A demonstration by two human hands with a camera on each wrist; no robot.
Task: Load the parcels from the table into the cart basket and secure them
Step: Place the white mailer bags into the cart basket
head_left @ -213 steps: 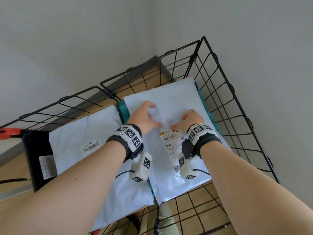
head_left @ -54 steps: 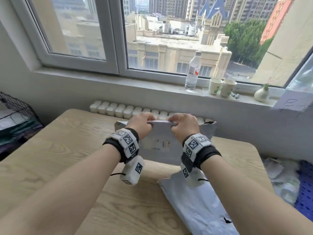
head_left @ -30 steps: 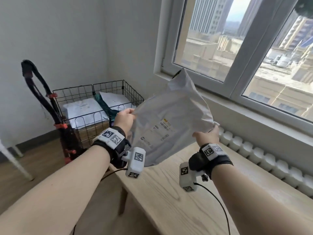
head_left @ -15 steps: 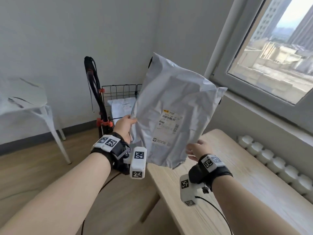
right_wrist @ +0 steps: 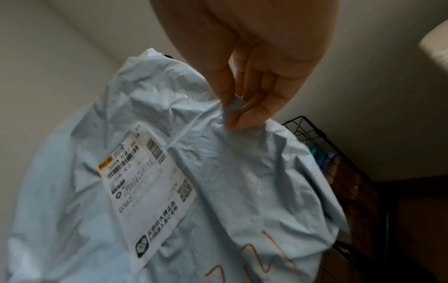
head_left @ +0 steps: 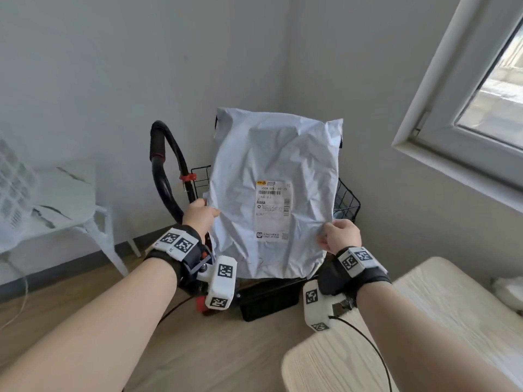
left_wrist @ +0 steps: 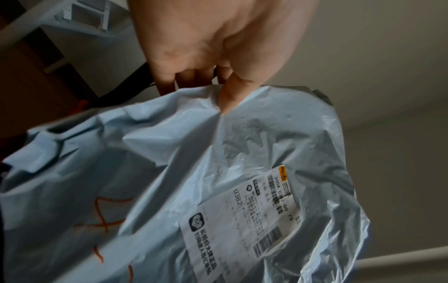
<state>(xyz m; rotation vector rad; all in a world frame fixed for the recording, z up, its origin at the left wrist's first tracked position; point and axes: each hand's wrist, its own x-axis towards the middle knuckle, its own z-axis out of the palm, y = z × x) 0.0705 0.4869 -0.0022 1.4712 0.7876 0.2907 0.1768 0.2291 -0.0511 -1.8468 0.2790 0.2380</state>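
Head view is showing us holding a pale grey parcel (head_left: 271, 193) upright between our two hands, in the air in front of the cart basket (head_left: 346, 203), which is mostly hidden behind it. Our left hand (head_left: 198, 216) is gripping the parcel's left edge, thumb lying on the front and fingers going behind; our right hand (head_left: 338, 237) is pinching the right edge a little lower down. Left wrist view is confirming that grip, the thumb (left_wrist: 232, 93) pressing onto the plastic and the fingers disappearing behind the edge. Right wrist view is showing a fold of the bag bunching between our thumb and curled fingertips (right_wrist: 244, 116), with the black wire of the basket (right_wrist: 312, 134) appearing just beyond the parcel.

We are seeing a soft plastic mailer, wrinkled all over, taller than it is wide, with a folded flap at the top. A white shipping label (head_left: 273, 210) is sitting on its front, carrying barcodes, a small yellow patch at one corner and the marking U382 (left_wrist: 237, 197). Orange scribbled pen lines (right_wrist: 264, 266) are running across the lower part. The cart's black curved handle (head_left: 164, 171) is rising to the left of the parcel, and the light wooden table (head_left: 424, 335) is lying at our lower right
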